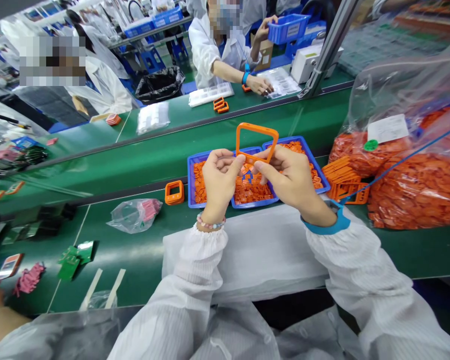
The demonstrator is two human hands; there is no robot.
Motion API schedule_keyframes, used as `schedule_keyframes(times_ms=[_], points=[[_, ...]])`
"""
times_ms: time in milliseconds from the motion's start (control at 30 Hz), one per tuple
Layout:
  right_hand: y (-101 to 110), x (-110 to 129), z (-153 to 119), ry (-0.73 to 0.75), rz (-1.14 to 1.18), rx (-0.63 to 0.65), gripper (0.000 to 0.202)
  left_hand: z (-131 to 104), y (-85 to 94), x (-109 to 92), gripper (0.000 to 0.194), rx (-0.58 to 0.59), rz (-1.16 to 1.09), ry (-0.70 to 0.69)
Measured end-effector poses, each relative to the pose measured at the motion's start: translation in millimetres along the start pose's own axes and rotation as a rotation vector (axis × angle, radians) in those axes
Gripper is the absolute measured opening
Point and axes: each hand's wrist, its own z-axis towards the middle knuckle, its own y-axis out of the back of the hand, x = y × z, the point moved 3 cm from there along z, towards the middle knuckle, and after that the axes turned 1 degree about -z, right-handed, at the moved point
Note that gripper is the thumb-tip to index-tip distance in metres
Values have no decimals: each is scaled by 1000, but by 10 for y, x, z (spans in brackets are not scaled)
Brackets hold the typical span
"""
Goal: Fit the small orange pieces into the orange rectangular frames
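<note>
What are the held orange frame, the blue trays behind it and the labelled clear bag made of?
The orange frame looks like satin moulded plastic: evenly coloured, with thin, straight bars. The blue trays seem smooth plastic, from their even colour and neat rims. The clear bag is probably glossy plastic film: it creases, shines and shows orange pieces inside.

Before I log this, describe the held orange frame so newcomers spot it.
Find the blue trays on the green table. Over them in view, the left hand and right hand hold the orange frame. Unlike the orange stack left of the trays, it is off the table.
</note>
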Motion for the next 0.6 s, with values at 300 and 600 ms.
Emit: schedule_keyframes(times_ms=[300, 600], points=[[5, 75, 48, -143, 143, 91, 34, -15, 66, -155, 37, 197, 8, 73], [-6, 87, 72, -194, 369, 83, 51, -81, 58, -274, 42, 299, -73, 113]])
